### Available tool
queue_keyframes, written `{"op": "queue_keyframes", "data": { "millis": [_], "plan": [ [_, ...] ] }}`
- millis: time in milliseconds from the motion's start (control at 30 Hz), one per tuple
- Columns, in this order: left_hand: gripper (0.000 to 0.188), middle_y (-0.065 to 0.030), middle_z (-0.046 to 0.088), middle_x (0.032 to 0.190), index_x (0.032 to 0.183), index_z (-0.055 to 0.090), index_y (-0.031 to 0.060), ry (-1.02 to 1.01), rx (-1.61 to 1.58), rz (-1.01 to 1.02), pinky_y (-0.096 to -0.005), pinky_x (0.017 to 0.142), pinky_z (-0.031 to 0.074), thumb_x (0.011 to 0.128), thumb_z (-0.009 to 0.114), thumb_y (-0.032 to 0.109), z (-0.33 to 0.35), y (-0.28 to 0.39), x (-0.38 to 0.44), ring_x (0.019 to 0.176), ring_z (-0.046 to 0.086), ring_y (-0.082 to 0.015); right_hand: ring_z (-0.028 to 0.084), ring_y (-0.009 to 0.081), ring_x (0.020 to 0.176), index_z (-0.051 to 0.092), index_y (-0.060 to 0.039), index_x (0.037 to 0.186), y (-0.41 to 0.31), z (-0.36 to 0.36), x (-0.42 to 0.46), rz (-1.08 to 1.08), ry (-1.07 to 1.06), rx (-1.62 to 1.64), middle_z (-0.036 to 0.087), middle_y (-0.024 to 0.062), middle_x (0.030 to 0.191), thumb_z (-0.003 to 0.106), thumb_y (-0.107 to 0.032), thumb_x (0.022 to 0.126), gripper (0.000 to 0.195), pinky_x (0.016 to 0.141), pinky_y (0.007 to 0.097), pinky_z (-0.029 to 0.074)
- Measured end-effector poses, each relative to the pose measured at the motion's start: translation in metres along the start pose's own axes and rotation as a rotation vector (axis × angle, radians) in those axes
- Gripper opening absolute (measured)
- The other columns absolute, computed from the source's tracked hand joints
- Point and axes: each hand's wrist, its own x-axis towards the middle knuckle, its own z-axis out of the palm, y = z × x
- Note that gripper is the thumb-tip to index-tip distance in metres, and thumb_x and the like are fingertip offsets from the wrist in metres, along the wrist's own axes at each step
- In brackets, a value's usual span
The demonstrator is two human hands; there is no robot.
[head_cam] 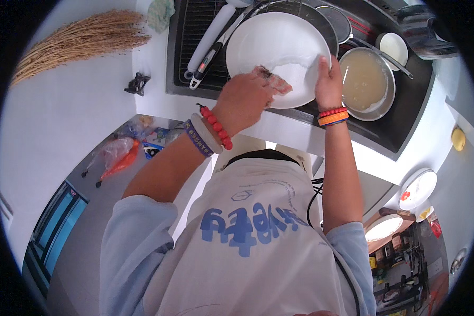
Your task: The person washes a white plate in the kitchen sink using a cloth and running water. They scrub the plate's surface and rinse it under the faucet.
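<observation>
A large white plate (256,43) is tilted over the dark sink (409,106), with a film of water or suds on its face. My right hand (330,85) grips its right rim, thumb on top and the fingers partly hidden behind. Against the lower part of the plate, my left hand (245,98) presses a crumpled pinkish cloth (280,84) with dark patches. Just right of my right hand, a metal pot (365,85) holds cloudy, tan liquid. Behind the plate shows the edge of a round dark pan or lid (330,31), mostly covered.
Left of the plate, a long pale handle (211,41) and a black-and-white utensil handle (205,65) lie over a wire rack (193,23). A sieve (333,25), white bowl (394,51) and shiny vessel (426,35) stand behind the pot. A straw bundle (83,43) is at left.
</observation>
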Motion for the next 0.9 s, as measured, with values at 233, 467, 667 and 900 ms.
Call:
{"op": "queue_keyframes", "data": {
  "millis": [233, 467, 667, 900],
  "plan": [
    [0.013, -0.0109, 0.053, 0.080, 0.087, 0.053, 0.0049, 0.158, -0.529, -0.008, -0.0386, 0.070, 0.043, 0.075, 0.054, 0.004, 0.019, 0.032, 0.024, 0.079, 0.052, -0.0310, 0.057, 0.0315, 0.089, 0.047, 0.0018, 0.111, -0.002, -0.003, -0.006, 0.104, -0.034, 0.040, 0.056, 0.0222, 0.100, 0.039, -0.027, 0.091, 0.036, 0.077, 0.0351, 0.044],
    [0.013, -0.0131, 0.055, 0.085, 0.084, 0.057, 0.0043, 0.127, -0.189, -0.077, -0.0412, 0.068, 0.043, 0.076, 0.057, 0.013, 0.015, 0.017, -0.001, 0.081, 0.053, -0.0320, 0.053, 0.0435, 0.088, 0.045, -0.0004, 0.109, -0.003, 0.003, -0.017, -0.040, 0.016, -0.044, 0.056, 0.0267, 0.093, 0.038, -0.026, 0.090, 0.033, 0.074, 0.0455, 0.043],
    [0.011, -0.0143, 0.055, 0.086, 0.081, 0.057, 0.0018, 0.136, -0.225, -0.028, -0.0408, 0.070, 0.043, 0.071, 0.054, 0.002, 0.015, 0.015, -0.006, 0.080, 0.052, -0.0329, 0.054, 0.0443, 0.080, 0.046, -0.0039, 0.104, 0.003, 0.008, -0.019, -0.008, 0.072, -0.009, 0.057, 0.0267, 0.085, 0.038, -0.026, 0.089, 0.028, 0.068, 0.0479, 0.043],
    [0.012, -0.0136, 0.056, 0.085, 0.082, 0.059, 0.0058, 0.107, -0.280, 0.071, -0.0414, 0.073, 0.043, 0.073, 0.052, 0.003, 0.010, 0.009, -0.007, 0.082, 0.052, -0.0328, 0.055, 0.0367, 0.093, 0.047, -0.0017, 0.111, 0.005, 0.008, -0.018, 0.080, 0.049, -0.038, 0.056, 0.0237, 0.098, 0.039, -0.025, 0.090, 0.033, 0.080, 0.0382, 0.042]
  ]
}}
